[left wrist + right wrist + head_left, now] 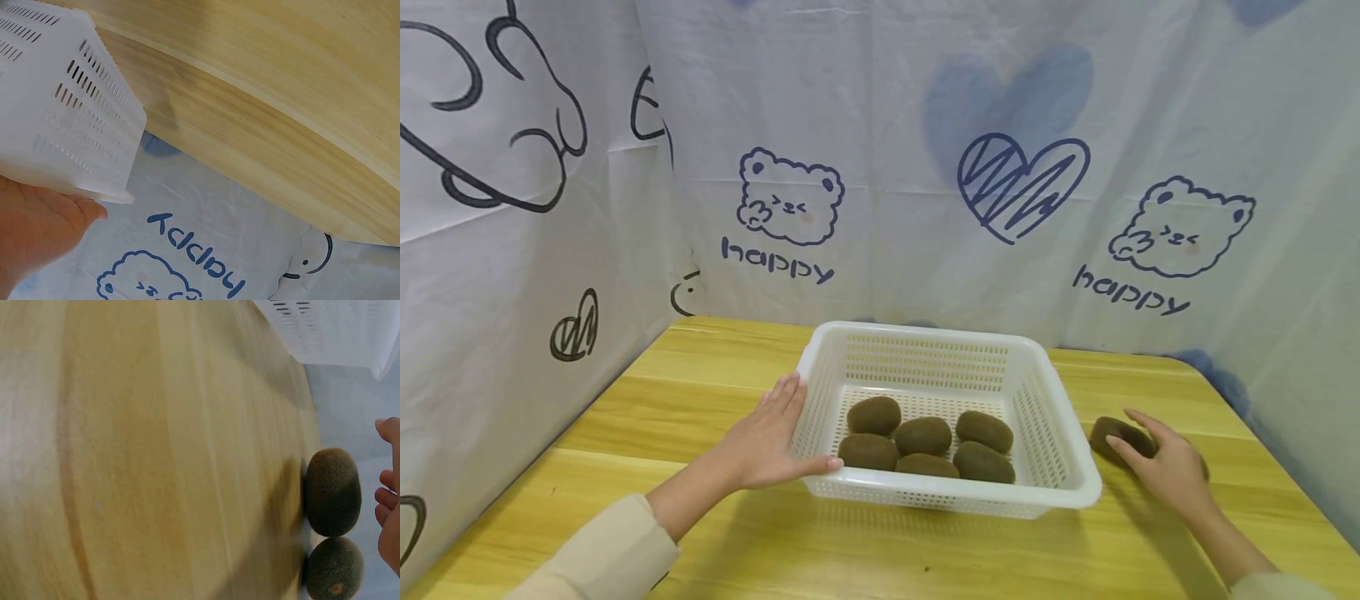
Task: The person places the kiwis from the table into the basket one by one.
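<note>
A white perforated plastic basket point(940, 492) holds several brown kiwis point(922, 436) on its floor. My left hand point(763, 442) rests on the basket's near left corner, its fingers straight along the left side and its thumb on the front rim. To the right of the basket, my right hand point(1172, 467) hovers with spread fingers over a kiwi point(1105, 433) lying on the table. Beside it is a second kiwi point(335, 570), mostly hidden behind the hand in the head view. The right wrist view shows a gap between the fingers and both kiwis.
The wooden table point(715, 542) stretches under everything. A white curtain point(895, 275) with blue hearts and bear drawings hangs along its back edge. Another patterned sheet point(512, 317) runs down the left side.
</note>
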`<act>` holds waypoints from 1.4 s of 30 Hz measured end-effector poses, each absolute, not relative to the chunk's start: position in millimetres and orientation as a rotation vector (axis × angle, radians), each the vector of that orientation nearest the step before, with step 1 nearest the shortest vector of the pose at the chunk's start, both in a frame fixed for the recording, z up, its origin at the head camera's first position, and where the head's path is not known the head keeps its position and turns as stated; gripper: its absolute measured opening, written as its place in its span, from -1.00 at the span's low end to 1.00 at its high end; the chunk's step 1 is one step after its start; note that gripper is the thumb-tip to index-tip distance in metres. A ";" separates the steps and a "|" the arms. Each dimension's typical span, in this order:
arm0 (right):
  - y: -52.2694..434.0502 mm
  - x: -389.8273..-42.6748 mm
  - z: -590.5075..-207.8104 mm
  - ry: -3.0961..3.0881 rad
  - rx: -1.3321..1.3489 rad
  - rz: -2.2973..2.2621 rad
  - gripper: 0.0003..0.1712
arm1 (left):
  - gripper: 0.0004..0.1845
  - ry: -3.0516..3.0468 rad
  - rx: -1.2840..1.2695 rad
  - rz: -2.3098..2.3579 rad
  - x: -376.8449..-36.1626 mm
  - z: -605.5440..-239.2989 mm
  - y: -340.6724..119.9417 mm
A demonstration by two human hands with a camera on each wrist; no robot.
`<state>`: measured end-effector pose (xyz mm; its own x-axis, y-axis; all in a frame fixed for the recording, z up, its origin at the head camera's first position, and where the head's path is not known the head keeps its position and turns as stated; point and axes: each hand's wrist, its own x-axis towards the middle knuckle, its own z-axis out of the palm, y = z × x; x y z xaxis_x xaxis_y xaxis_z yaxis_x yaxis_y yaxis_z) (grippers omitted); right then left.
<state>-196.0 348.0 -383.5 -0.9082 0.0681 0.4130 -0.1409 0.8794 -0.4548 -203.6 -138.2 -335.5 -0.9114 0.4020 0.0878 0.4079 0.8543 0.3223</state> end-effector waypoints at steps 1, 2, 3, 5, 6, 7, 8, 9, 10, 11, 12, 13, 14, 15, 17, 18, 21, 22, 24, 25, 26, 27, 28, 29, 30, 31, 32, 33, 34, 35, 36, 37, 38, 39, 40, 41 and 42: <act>348.9 -196.9 -385.0 -2.631 0.047 0.683 -0.38 | 0.20 -3.007 -0.657 -0.529 -203.5 -335.3 -138.4; 349.8 -197.7 -386.4 -2.636 0.040 0.685 -0.37 | 0.20 -3.006 -0.658 -0.529 -203.4 -335.1 -138.6; 350.4 -198.3 -387.6 -2.641 0.035 0.690 -0.36 | 0.20 -3.005 -0.658 -0.526 -203.3 -335.0 -138.7; 351.6 -199.2 -389.8 -2.650 0.024 0.699 -0.35 | 0.20 -3.004 -0.659 -0.522 -203.0 -334.8 -138.9; 352.3 -199.7 -390.7 -2.652 0.022 0.697 -0.35 | 0.20 -3.005 -0.659 -0.519 -202.9 -334.7 -138.9; 352.9 -200.2 -391.5 -2.657 0.019 0.695 -0.35 | 0.20 -3.005 -0.660 -0.516 -202.8 -334.6 -138.9; 353.4 -200.4 -392.2 -2.664 0.018 0.691 -0.34 | 0.20 -3.005 -0.661 -0.515 -202.7 -334.5 -138.8; 354.0 -200.8 -392.7 -2.673 0.019 0.689 -0.33 | 0.20 -3.005 -0.661 -0.513 -202.7 -334.4 -138.8; 354.5 -201.1 -393.2 -2.680 0.021 0.687 -0.32 | 0.20 -3.005 -0.661 -0.514 -202.6 -334.4 -138.8; 355.0 -201.4 -393.7 -2.689 0.022 0.682 -0.31 | 0.20 -3.004 -0.661 -0.515 -202.5 -334.3 -138.9; 355.4 -201.6 -394.0 -2.701 0.021 0.683 -0.30 | 0.20 -3.004 -0.661 -0.514 -202.5 -334.4 -138.8; 355.8 -201.7 -394.2 -2.712 0.021 0.683 -0.29 | 0.20 -3.003 -0.662 -0.516 -202.5 -334.3 -138.8; 356.2 -201.9 -394.4 -2.725 0.021 0.680 -0.28 | 0.20 -3.002 -0.663 -0.514 -202.6 -334.4 -138.8; 356.7 -202.4 -394.4 -2.741 0.019 0.677 -0.26 | 0.20 -3.001 -0.663 -0.516 -202.5 -334.4 -138.8; 357.5 -203.1 -394.5 -2.770 0.017 0.666 -0.24 | 0.20 -3.001 -0.663 -0.516 -202.5 -334.6 -138.8; 357.9 -203.5 -394.5 -2.786 0.016 0.664 -0.23 | 0.20 -3.000 -0.662 -0.518 -202.5 -334.6 -138.8; 358.5 -204.2 -395.1 -2.798 0.029 0.645 -0.23 | 0.20 -2.998 -0.660 -0.526 -202.4 -334.8 -138.9; 358.5 -204.0 -395.4 -2.789 0.040 0.643 -0.24 | 0.20 -2.997 -0.660 -0.527 -202.4 -334.9 -138.9; 358.6 -204.1 -396.3 -2.771 0.062 0.638 -0.28 | 0.20 -2.997 -0.658 -0.533 -202.5 -335.0 -139.1; 358.6 -204.1 -396.7 -2.762 0.073 0.634 -0.29 | 0.20 -2.998 -0.658 -0.534 -202.5 -335.0 -139.1; 358.8 -204.4 -397.1 -2.759 0.083 0.631 -0.31 | 0.20 -2.998 -0.656 -0.536 -202.5 -335.0 -139.2; 359.2 -204.8 -397.4 -2.762 0.090 0.628 -0.31 | 0.20 -2.998 -0.656 -0.537 -202.5 -335.0 -139.3; 359.7 -205.3 -397.5 -2.772 0.095 0.624 -0.31 | 0.20 -2.999 -0.656 -0.538 -202.4 -335.0 -139.3; 360.3 -206.1 -397.5 -2.790 0.093 0.620 -0.30 | 0.20 -2.998 -0.656 -0.538 -202.4 -335.0 -139.4; 360.8 -206.7 -397.7 -2.806 0.092 0.616 -0.28 | 0.20 -2.998 -0.657 -0.537 -202.4 -335.2 -139.4; 361.1 -207.3 -397.7 -2.820 0.090 0.613 -0.27 | 0.19 -2.995 -0.658 -0.535 -202.4 -335.3 -139.5; 361.5 -207.9 -397.9 -2.836 0.087 0.614 -0.26 | 0.19 -2.994 -0.658 -0.535 -202.5 -335.4 -139.6; 361.6 -208.2 -398.0 -2.851 0.082 0.614 -0.24 | 0.19 -2.992 -0.660 -0.532 -202.7 -335.5 -139.6; 361.5 -208.1 -397.9 -2.864 0.076 0.618 -0.23 | 0.20 -2.990 -0.662 -0.532 -202.9 -335.7 -139.6; 361.4 -208.2 -397.9 -2.874 0.073 0.624 -0.22 | 0.20 -2.989 -0.662 -0.530 -203.0 -335.9 -139.7; 361.1 -208.0 -397.8 -2.878 0.072 0.630 -0.21 | 0.20 -2.989 -0.662 -0.531 -203.1 -335.9 -139.8; 360.8 -207.8 -397.6 -2.882 0.069 0.636 -0.21 | 0.20 -2.989 -0.663 -0.532 -203.2 -335.9 -139.8; 360.6 -207.7 -397.4 -2.886 0.067 0.641 -0.21 | 0.20 -2.989 -0.662 -0.532 -203.4 -336.0 -139.8; 360.3 -207.4 -397.2 -2.888 0.065 0.644 -0.21 | 0.20 -2.988 -0.663 -0.532 -203.4 -336.0 -139.8; 360.4 -207.5 -397.3 -2.884 0.065 0.643 -0.22 | 0.19 -2.989 -0.663 -0.533 -203.5 -336.3 -139.7; 360.3 -207.4 -397.5 -2.879 0.064 0.639 -0.24 | 0.19 -2.990 -0.663 -0.534 -203.6 -336.5 -139.7; 360.4 -207.5 -397.7 -2.877 0.063 0.631 -0.25 | 0.19 -2.990 -0.663 -0.535 -203.7 -336.7 -139.6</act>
<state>-207.5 360.4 -397.7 -0.9801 0.0002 0.1983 -0.0828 0.9082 -0.4104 -203.7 -139.6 -336.7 -0.9086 0.4044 0.1049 0.4157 0.8499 0.3238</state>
